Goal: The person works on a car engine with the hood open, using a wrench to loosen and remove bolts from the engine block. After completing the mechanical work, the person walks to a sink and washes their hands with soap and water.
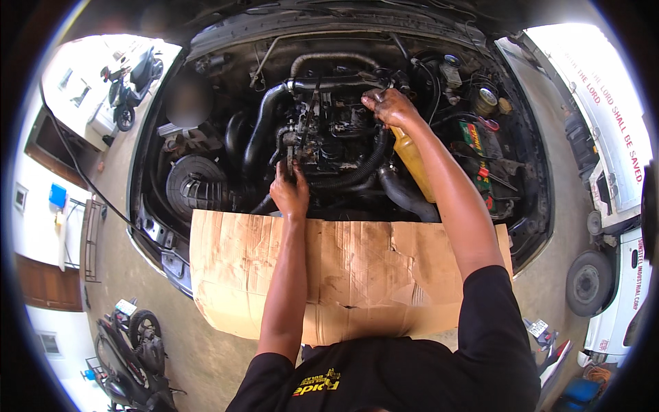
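Open engine bay — two hands at work, cardboard sheet over the front edge.
Left hand, fingers curled onto an engine part at 12 o'clock; right hand at 1 o'clock rests greasy on the black hose — grip cannot be told. Cardboard likely pads the leaning body.

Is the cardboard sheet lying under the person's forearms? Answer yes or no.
Yes: the cardboard sheet is draped over the car's front edge, and both forearms pass above it into the engine bay.

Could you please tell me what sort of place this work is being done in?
Likely an open-air vehicle repair yard: a car's open engine bay, cardboard over its front edge, parked motorcycles and a white vehicle alongside on concrete.
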`<state>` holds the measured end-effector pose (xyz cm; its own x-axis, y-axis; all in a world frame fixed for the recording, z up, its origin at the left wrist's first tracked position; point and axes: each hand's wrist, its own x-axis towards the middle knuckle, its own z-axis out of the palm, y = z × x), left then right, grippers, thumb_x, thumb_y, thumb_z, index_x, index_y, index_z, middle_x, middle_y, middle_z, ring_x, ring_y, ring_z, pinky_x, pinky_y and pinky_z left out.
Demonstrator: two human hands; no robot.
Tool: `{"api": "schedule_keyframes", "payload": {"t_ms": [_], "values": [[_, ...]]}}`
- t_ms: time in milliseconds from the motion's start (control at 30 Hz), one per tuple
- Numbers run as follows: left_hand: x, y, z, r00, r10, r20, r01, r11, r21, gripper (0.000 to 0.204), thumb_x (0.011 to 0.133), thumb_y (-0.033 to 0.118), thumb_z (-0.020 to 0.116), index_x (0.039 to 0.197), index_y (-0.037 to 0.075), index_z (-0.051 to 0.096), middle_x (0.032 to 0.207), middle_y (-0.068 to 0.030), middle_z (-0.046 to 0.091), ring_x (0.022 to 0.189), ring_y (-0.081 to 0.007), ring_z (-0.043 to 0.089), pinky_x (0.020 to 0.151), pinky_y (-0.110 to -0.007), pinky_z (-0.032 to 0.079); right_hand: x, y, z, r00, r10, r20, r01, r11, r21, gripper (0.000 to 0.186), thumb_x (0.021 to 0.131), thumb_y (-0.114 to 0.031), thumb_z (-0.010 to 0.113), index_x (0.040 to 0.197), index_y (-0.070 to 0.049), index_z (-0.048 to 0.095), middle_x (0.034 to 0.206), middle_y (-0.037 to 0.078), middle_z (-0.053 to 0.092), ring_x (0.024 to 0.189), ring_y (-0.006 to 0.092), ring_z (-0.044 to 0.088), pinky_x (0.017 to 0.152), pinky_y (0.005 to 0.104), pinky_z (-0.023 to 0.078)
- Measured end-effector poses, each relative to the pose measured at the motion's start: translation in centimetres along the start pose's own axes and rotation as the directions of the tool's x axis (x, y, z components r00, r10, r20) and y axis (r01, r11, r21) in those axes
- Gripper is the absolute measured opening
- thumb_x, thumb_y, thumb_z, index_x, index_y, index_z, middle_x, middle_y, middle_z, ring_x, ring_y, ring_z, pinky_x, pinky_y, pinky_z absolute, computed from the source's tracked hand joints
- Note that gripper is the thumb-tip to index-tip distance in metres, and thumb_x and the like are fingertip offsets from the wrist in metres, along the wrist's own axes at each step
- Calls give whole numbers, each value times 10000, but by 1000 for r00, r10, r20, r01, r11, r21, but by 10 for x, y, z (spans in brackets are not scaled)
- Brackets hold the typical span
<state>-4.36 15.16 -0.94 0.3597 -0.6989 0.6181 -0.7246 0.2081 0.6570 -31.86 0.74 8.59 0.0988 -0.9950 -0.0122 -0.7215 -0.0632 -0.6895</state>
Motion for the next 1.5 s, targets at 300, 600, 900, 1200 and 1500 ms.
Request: {"api": "schedule_keyframes", "payload": {"t_ms": [300,600,900,1200,1500], "values": [[-2,3,1,999,33,12,-33,999,-23,194,999,189,649,1069,9,675,870,-258,722,798,-481,687,679,-519,539,-9,1,-24,982,183,-41,-184,983,-17,508,976,-586,635,1349,-250,712,1313,159,713,1294,347,634,1088,443,499],[-2,1,4,999,40,20,-39,999,-16,209,995,196,652,1061,0,672,879,-260,723,806,-480,688,687,-521,536,-14,20,-23,981,189,-44,-191,980,-51,524,982,-588,624,1331,-209,719,1325,171,702,1291,362,629,1096,448,495],[-3,7,3,997,-1,72,3,1000,-26,204,988,188,653,1061,-2,660,869,-261,719,815,-478,688,688,-518,537,-33,8,-33,986,153,-63,-156,987,-38,476,994,-562,626,1333,-241,723,1234,172,738,1189,341,689,1034,445,531],[-4,-6,2,995,-78,55,80,996,-31,230,990,187,645,1099,-16,660,896,-259,730,831,-471,699,710,-507,546,-48,-15,-25,997,-58,51,53,994,90,447,1002,-488,671,1302,-166,746,807,72,696,691,186,678,620,347,558],[-2,1,10,987,-152,48,155,986,-56,270,1009,203,632,1202,18,672,951,-266,743,908,-476,720,746,-496,569,-59,-1,-34,998,26,-59,-28,999,-31,473,989,-532,674,1254,-151,763,679,104,669,548,175,673,545,355,565]]}}
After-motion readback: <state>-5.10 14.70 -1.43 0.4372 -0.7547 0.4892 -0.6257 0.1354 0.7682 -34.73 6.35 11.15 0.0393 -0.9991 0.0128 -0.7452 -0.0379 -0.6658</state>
